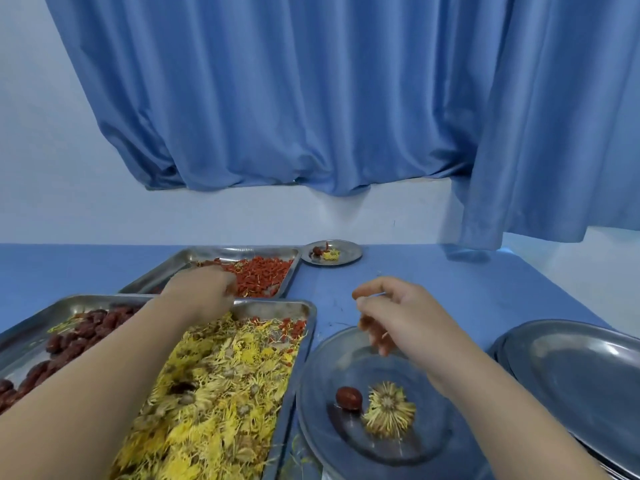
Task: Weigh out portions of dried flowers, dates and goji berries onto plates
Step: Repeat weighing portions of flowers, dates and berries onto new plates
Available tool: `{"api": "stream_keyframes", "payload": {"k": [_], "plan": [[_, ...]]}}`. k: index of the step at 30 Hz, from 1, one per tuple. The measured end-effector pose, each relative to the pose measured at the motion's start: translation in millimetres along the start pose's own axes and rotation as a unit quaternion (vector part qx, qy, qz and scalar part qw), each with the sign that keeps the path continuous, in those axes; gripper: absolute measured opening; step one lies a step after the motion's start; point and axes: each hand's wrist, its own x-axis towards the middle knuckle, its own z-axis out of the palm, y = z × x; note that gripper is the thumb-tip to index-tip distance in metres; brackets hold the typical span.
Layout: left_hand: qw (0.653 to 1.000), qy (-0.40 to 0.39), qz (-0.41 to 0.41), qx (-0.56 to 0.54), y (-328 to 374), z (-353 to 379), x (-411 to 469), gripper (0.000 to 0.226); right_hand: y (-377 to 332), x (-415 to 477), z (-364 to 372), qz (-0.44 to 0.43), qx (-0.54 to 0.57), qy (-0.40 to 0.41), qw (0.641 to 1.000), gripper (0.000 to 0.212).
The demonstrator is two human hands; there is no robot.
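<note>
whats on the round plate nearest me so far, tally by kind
dates: 1
dried flowers: 1
goji berries: 0 here; they sit in the far tray
total: 2 things on the plate

I'm in a plain food-portioning room. Steel trays (pixel 242 250) sit on my blue-covered table (pixel 398 282) against a white wall (pixel 69 202) and blue curtain (pixel 311 98).
</note>
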Motion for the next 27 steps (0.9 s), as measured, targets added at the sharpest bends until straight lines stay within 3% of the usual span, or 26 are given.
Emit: {"api": "stream_keyframes", "payload": {"k": [6, 10, 15, 19, 27], "plan": [[0.979, -0.036, -0.072, -0.189, -22, 35, 49, 0.016, 10, 20, -11, 0.012, -0.010, -0.020, 1.000, 0.010], [0.975, -0.037, -0.077, -0.204, -2, 57, 81, 0.029, 8, 22, -21, 0.003, 0.022, -0.016, 1.000, 0.009], [0.965, -0.129, -0.093, -0.208, 30, 67, 107, 0.055, 9, 20, -22, 0.002, 0.045, -0.021, 0.999, 0.010], [0.954, -0.219, -0.111, -0.172, 40, 66, 114, 0.033, 12, 22, -20, 0.008, 0.047, -0.022, 0.999, 0.012], [0.959, -0.189, -0.133, -0.167, 36, 68, 122, 0.030, 17, 25, -22, 0.020, 0.062, 0.000, 0.998, 0.013]]}}
